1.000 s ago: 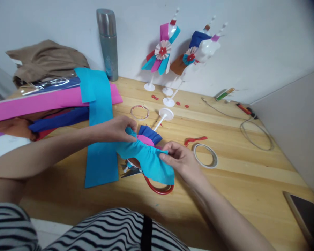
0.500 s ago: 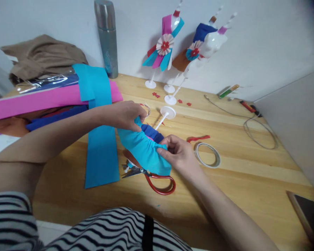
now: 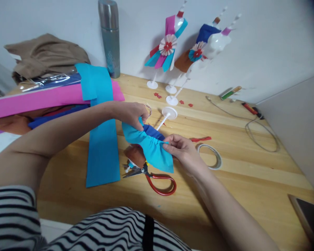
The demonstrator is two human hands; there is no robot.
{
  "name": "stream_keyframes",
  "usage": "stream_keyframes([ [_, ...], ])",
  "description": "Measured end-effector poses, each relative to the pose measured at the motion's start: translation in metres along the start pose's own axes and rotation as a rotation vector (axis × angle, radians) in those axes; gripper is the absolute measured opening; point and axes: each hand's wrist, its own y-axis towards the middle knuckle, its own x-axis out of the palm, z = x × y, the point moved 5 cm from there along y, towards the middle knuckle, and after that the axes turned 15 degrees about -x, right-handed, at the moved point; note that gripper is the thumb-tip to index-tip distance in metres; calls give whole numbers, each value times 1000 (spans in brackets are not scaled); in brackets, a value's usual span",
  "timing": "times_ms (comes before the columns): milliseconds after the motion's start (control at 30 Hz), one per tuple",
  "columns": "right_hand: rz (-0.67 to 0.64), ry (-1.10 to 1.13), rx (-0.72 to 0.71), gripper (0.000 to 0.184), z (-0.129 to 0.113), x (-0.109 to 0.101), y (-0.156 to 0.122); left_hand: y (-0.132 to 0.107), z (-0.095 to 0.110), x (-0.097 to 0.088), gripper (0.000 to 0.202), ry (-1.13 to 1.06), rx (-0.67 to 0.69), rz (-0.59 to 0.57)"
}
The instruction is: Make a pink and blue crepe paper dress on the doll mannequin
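A gathered strip of turquoise crepe paper [image 3: 149,144] stretches between my two hands above the table. My left hand [image 3: 133,115] pinches its upper left end, and my right hand [image 3: 181,148] pinches the gathered edge on the right between thumb and fingers. Behind the strip lies a piece covered in dark blue paper [image 3: 154,132], from which a white stick with a round base [image 3: 169,113] points away from me. Brown paper [image 3: 135,156] shows below the strip. Red-handled scissors [image 3: 161,184] lie just under it, blades to the left.
A roll of tape [image 3: 218,160] and a red strip [image 3: 201,139] lie right of my hands. Folded turquoise paper [image 3: 102,153] and pink paper [image 3: 42,98] lie left, with a steel flask [image 3: 110,42] behind. Decorated stands [image 3: 167,46] line the wall. A cable [image 3: 251,134] and phone [image 3: 307,216] are right.
The turquoise strip has swung slightly, its lower edge now lifted and flared, uncovering more of the brown paper. Both hands keep their pinch. The whole view has shifted a little.
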Motion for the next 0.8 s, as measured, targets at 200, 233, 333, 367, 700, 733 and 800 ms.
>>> stream_keyframes([
  [200, -23, -4, 9, 40, 6, 1, 0, 0, -5, 3, 9, 34, 26, -11],
  [233, -22, -5, 14, 40, 7, 1, -1, 1, -6, 4, 9, 44, 29, -4],
  [333, -9, -13, 33, 41, 8, 1, -2, 1, -8, 4, 10, 50, 25, 12],
  [367, -5, -15, 41, 41, 8, 2, -2, 2, -8, 4, 9, 41, 26, 14],
  [700, 9, -8, 37, 41, 2, 0, -4, 2, -8, -1, 10, -42, 58, 62],
  [733, 13, -7, 29, 40, 2, -1, -5, 2, -8, -1, 11, -41, 61, 70],
  [800, 17, -4, 26, 38, 4, -2, -4, 3, -9, -1, 13, -36, 56, 80],
])
